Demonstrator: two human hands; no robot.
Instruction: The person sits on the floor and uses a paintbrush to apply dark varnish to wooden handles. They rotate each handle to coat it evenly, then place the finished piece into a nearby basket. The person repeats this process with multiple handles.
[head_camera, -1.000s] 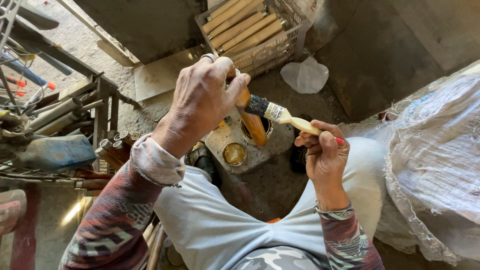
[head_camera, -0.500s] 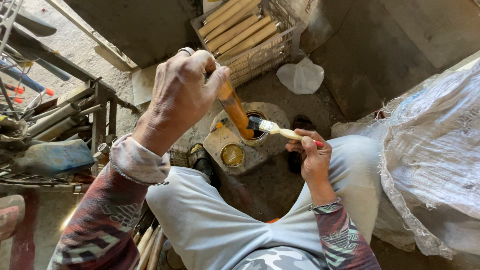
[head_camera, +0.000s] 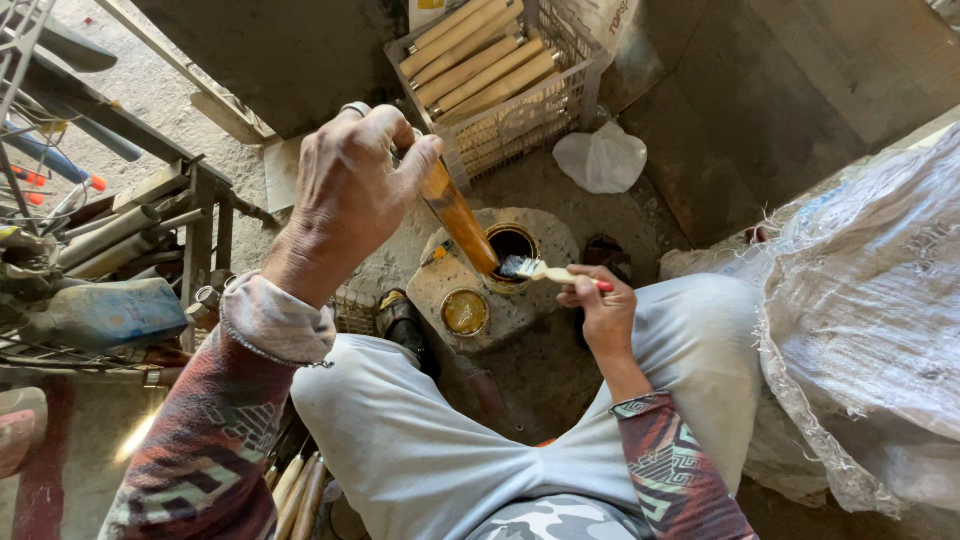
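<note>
Gripping wooden stick (head_camera: 458, 215) and paintbrush (head_camera: 548, 272), hands closed.

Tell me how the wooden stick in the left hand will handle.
The wooden stick looks rigid, so probably stiff. Its lower end shines wet by the brush, so likely slippery there. Being round, it may roll if laid down. The left hand grips its upper end.

Daylight, bright, entering from upper left. The left hand (head_camera: 350, 190) and the woven sack (head_camera: 870, 290) are strongly lit, the sack near overexposed. Deep shadow over the floor (head_camera: 760, 120) at upper right. Glare spot at lower left. Wide-angle bending at edges. Focus sharp centrally; lower-left corner soft.
</note>
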